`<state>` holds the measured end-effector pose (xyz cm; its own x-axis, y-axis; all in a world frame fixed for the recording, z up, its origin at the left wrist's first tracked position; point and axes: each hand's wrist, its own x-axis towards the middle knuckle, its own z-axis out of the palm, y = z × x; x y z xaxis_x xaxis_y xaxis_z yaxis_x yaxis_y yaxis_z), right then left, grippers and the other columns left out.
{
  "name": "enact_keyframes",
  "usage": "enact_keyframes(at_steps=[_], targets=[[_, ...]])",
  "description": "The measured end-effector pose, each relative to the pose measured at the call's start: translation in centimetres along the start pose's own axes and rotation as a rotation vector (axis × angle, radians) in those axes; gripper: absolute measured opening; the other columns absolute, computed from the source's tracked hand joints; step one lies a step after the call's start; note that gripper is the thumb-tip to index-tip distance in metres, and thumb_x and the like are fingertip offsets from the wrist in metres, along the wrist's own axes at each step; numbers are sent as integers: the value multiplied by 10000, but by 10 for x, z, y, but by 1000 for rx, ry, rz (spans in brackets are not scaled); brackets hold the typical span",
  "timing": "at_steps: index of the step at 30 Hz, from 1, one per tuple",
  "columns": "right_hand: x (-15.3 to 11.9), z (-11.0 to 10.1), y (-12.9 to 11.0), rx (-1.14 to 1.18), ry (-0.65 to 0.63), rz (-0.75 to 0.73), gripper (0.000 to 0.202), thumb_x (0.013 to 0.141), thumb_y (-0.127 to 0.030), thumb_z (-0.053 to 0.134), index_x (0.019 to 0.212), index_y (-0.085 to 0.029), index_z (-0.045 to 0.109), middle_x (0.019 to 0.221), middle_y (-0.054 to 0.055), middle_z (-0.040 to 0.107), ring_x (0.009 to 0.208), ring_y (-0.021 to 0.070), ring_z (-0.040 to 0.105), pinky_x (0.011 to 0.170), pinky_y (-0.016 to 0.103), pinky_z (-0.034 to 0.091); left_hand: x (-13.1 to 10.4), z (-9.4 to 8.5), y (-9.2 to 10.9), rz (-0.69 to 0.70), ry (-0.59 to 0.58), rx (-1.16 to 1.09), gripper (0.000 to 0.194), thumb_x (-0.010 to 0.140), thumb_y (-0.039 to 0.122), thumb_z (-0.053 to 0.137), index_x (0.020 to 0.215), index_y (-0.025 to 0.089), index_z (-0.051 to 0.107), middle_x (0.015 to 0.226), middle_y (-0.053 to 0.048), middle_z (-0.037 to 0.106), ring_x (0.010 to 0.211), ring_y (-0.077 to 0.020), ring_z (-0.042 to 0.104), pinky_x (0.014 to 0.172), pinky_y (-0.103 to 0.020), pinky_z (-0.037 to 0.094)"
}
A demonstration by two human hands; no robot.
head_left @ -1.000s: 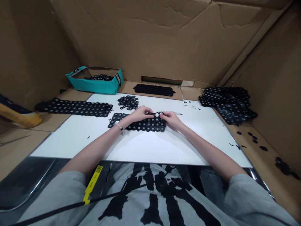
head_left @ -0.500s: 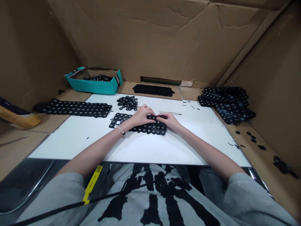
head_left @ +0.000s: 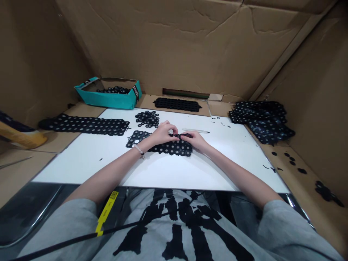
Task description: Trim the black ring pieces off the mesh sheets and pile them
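White board: black strip lies mid-board.
Change: strip's right end sits nearer than a second ago.
Long axis: left to right, right end slightly nearer.
Left hand: fingertips at far edge, grip unclear.
Right hand: pinches far edge.

showing a pale pen on a white board, a yellow-and-blue container and thin metal tool at left, cardboard wall behind

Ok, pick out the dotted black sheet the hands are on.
The middle sheet: the left hand and right hand are at its far edge; the others lie untouched.
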<state>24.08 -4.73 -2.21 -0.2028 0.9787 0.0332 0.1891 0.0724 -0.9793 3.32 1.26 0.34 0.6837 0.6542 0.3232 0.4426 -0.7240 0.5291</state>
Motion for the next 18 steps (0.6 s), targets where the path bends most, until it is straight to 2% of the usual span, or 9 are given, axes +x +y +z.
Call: enact_keyframes(at_steps=[4, 7, 9, 11, 14, 15, 17, 18], targets=[[0, 0, 1, -113, 31, 8, 401, 727, -529, 704, 853, -149, 726, 709, 13, 638, 687, 163, 516, 662, 285, 373, 1, 2, 3, -55, -18, -74, 208, 757, 423, 729, 814, 226, 766, 851, -58, 753, 937, -263, 598, 882, -390, 445], [0, -2, -1, -221, 16, 3, 394, 730, -546, 675, 727, -151, 683, 625, -5, 564, 629, 146, 458, 610, 279, 317, 4, 1, 0, -200, -61, -225, 209, 725, 407, 723, 786, 217, 785, 824, -57, 770, 852, -247, 663, 819, -364, 490], [1, -4, -3, -241, -10, -8, 388, 736, -544, 652, 696, -157, 659, 612, -8, 545, 615, 141, 440, 604, 281, 303, 7, -7, -8, -298, -57, -308, 213, 694, 389, 732, 786, 205, 787, 823, -59, 776, 813, -245, 689, 786, -353, 509], [1, -6, -4, -252, -31, -8, 376, 732, -535, 643, 686, -162, 645, 610, -8, 541, 612, 140, 435, 608, 283, 300, 8, -22, -22, -380, 51, -302, 221, 681, 384, 736, 784, 194, 782, 834, -73, 777, 811, -259, 695, 770, -360, 517], [0, -8, -5, -281, -42, 12, 364, 725, -525, 642, 675, -165, 630, 597, -13, 517, 608, 138, 426, 611, 284, 292, 4, -50, -51, -461, 366, -148, 215, 696, 387, 730, 783, 192, 760, 854, -96, 769, 823, -277, 686, 788, -393, 515], [-1, -9, -6, -285, -44, 18, 365, 726, -528, 643, 674, -166, 627, 595, -16, 509, 607, 138, 422, 609, 283, 290, 2, -58, -61, -475, 438, -118, 220, 698, 382, 734, 816, 198, 756, 848, -96, 766, 825, -281, 682, 801, -407, 514], [-1, -10, -5, -277, -51, 25, 373, 728, -536, 646, 680, -167, 623, 601, -17, 505, 606, 136, 421, 604, 280, 287, -4, -70, -78, -494, 511, -75, 203, 705, 381, 736, 817, 212, 737, 835, -93, 756, 840, -294, 669, 831, -441, 507], [-1, -11, -5, -269, -61, 30, 378, 729, -542, 649, 682, -167, 621, 604, -16, 507, 606, 136, 423, 601, 278, 286, -7, -72, -84, -460, 465, -64, 196, 737, 390, 712, 825, 215, 729, 857, -102, 751, 893, -314, 657, 865, -473, 492]])
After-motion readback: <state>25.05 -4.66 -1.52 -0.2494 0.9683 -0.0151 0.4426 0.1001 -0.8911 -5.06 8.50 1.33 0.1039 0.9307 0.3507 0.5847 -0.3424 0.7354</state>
